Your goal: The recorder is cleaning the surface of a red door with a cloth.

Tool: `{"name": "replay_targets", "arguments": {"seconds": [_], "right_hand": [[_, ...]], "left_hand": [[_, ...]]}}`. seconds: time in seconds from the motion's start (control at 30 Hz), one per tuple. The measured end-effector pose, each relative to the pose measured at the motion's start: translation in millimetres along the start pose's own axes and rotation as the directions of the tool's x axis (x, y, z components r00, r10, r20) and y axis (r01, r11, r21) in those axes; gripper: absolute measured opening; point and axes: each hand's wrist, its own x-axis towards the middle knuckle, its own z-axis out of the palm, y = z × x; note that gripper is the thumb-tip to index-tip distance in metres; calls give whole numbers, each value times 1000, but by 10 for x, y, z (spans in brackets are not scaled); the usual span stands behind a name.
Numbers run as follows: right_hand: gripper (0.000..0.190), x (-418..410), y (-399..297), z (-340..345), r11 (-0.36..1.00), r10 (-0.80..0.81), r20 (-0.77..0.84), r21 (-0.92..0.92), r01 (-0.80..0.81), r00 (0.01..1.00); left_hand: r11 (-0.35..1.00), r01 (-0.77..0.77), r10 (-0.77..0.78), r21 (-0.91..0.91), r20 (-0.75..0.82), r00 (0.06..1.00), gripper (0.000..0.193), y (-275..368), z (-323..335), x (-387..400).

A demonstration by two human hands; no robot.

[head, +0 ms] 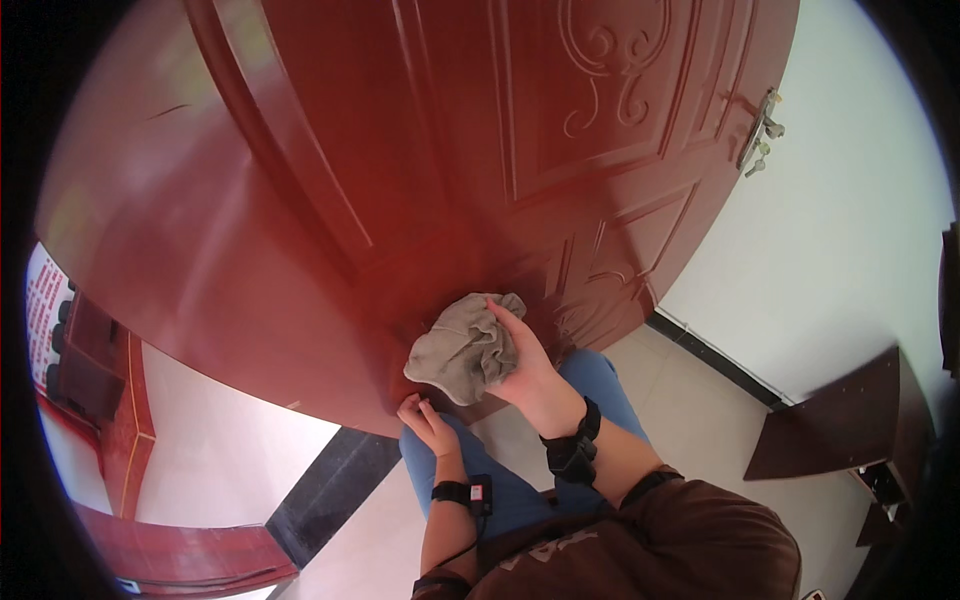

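Note:
A crumpled grey cloth (463,349) lies in my right hand (527,375), pressed on or held close to the lower part of a reddish-brown panelled door (420,187). The thumb rests on top of the cloth, and the cloth hides the other fingertips. My left hand (429,424) is near the door's lower edge, above my left knee, with its fingers loosely curled and nothing seen in it. Whether its fingertips touch the door cannot be told. Both wrists wear black straps. Raised scrollwork and mouldings cover the door's right side.
A metal door handle (763,135) with keys hanging from it is at the upper right, before a white wall (817,225). Dark brown furniture (832,420) stands at the lower right. A black threshold strip (334,491) crosses the floor at lower left, near wooden furniture (135,427).

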Motion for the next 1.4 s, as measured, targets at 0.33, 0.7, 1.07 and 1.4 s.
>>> {"name": "replay_targets", "arguments": {"seconds": [0.33,0.7,1.07,1.4], "right_hand": [[33,516,-79,-1530,995,-9,-192,100,29,981],[21,9,-208,-370,943,-326,-77,-96,318,942],[27,24,-230,-221,647,-730,-57,-381,660,681],[29,231,-292,-981,712,-689,-190,-363,602,700]], "left_hand": [[995,-71,72,64,-17,997,24,44,10,13],[998,-57,58,21,-16,998,25,45,12,-11],[997,-49,50,66,-15,999,24,55,-1,-8],[989,-96,98,111,-13,995,25,170,-9,-22]]}}
